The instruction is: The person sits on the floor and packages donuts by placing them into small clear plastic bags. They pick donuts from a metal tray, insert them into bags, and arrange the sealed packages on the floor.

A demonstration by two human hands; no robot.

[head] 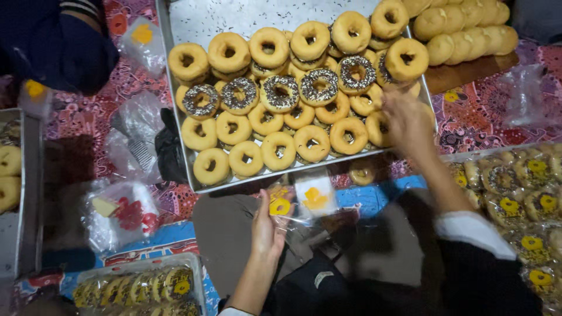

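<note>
A big metal tray (175, 93) holds several plain and chocolate-sprinkled doughnuts (278, 92) stacked in rows. My right hand (410, 120) reaches over the tray's near right corner and touches a plain doughnut (377, 129) there; its grip is blurred. My left hand (268, 225) is low in the middle, just below the tray's front edge, and holds a small clear plastic bag with a yellow mark (293, 202). A single doughnut (362, 174) lies on the cloth just in front of the tray.
Bagged doughnuts (521, 205) fill the right side. A clear box of doughnuts (140, 287) sits bottom left, another tray (23, 175) at the left edge. Loose plastic bags (137, 126) lie left of the big tray. Unglazed buns (462, 29) rest on a board top right. Another person's dark sleeve (64, 41) is top left.
</note>
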